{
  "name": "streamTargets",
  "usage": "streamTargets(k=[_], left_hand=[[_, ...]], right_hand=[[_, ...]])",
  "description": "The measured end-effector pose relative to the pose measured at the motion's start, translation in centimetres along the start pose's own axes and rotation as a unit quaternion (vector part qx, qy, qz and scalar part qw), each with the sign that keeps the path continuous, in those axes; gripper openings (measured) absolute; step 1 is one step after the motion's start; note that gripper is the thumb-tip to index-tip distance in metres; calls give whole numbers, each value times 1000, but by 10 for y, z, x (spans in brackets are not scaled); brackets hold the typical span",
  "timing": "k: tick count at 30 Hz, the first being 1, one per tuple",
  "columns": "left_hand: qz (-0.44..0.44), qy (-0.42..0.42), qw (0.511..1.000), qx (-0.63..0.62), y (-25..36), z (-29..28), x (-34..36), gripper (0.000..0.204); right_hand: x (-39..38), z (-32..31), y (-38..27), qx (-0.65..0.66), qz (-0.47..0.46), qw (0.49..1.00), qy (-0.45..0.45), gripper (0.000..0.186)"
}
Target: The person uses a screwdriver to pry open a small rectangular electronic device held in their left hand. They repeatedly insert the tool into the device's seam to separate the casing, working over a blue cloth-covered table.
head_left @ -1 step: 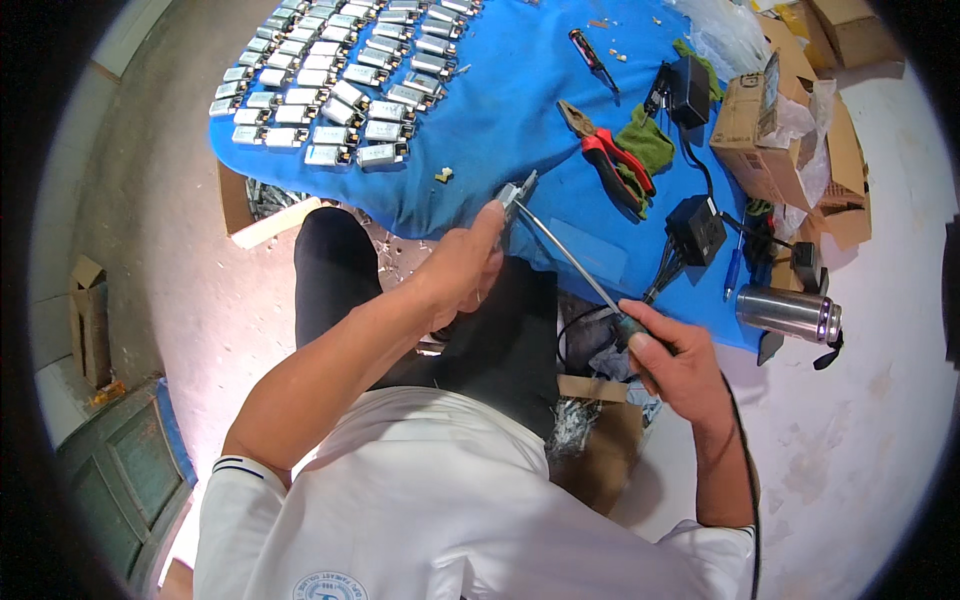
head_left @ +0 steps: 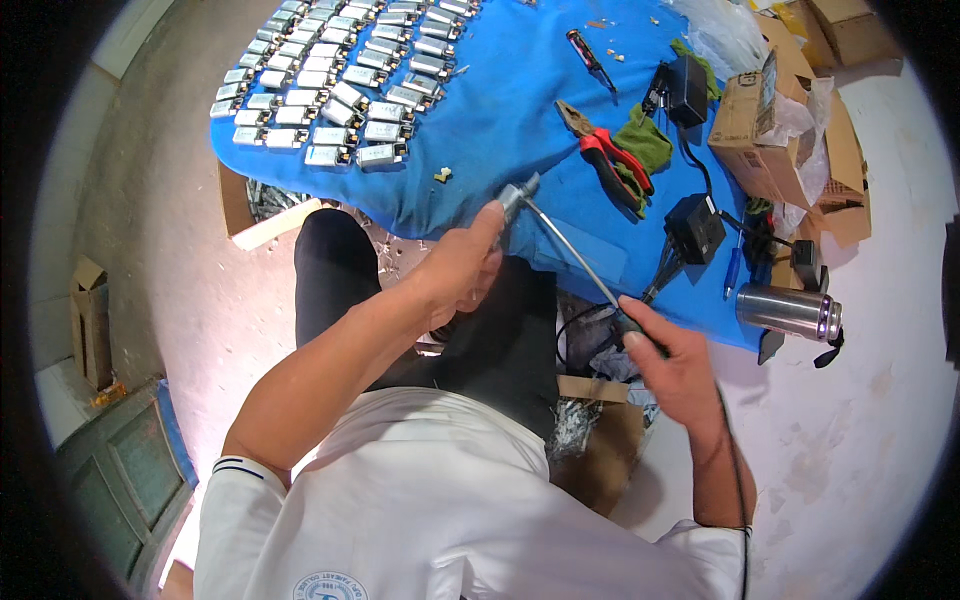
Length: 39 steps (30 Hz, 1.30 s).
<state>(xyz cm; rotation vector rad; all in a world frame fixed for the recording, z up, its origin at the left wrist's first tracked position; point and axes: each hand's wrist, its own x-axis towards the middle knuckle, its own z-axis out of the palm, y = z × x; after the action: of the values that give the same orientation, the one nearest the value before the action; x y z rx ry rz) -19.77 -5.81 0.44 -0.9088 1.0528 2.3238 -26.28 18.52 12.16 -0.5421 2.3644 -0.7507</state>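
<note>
My left hand (head_left: pixel 459 268) is closed around a small silver metal piece (head_left: pixel 513 197), held up by the table's front edge. The fingers hide its lower part. My right hand (head_left: pixel 672 357) grips the dark handle of a long-shafted metal tool (head_left: pixel 572 249), whose thin rod slants up and left. Its tip is at the silver piece; whether they touch I cannot tell. A black cord (head_left: pixel 733 450) runs along my right forearm. Rows of similar-looking silver blocks (head_left: pixel 383 131) with small fittings at their ends lie on the blue cloth (head_left: pixel 480 110) at the far left.
Red-handled pliers (head_left: pixel 605 158) rest on a green rag (head_left: pixel 648 140) right of centre. Beyond them lies a slim dark tool (head_left: pixel 592 66). Black adapters (head_left: pixel 695 228) with cables, a steel flask (head_left: pixel 788 313) and an open cardboard box (head_left: pixel 752 135) occupy the right side.
My right hand has shifted slightly left and its wrist has turned a little. The silver piece has tilted slightly in my left hand. The things on the table have stayed put.
</note>
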Motion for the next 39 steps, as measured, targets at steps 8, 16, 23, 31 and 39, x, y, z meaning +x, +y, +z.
streamTargets(k=[8,16,23,31,39], left_hand=[[-42,-43,998,-10,-8,-6,-1,58],[-43,-45,998,3,-8,-12,0,59],[-28,-40,998,31,-7,-9,-2,61],[-29,-52,997,41,-7,-13,5,63],[-16,-59,995,78,-9,-15,10,65]], right_hand=[[-19,6,0,-214,-123,966,76,36],[-28,1,-5,-134,-112,983,60,33],[-21,-1,-10,-147,-109,982,50,33],[-17,-8,-28,-277,-109,954,26,38],[-3,-29,-27,-143,-82,985,-46,35]])
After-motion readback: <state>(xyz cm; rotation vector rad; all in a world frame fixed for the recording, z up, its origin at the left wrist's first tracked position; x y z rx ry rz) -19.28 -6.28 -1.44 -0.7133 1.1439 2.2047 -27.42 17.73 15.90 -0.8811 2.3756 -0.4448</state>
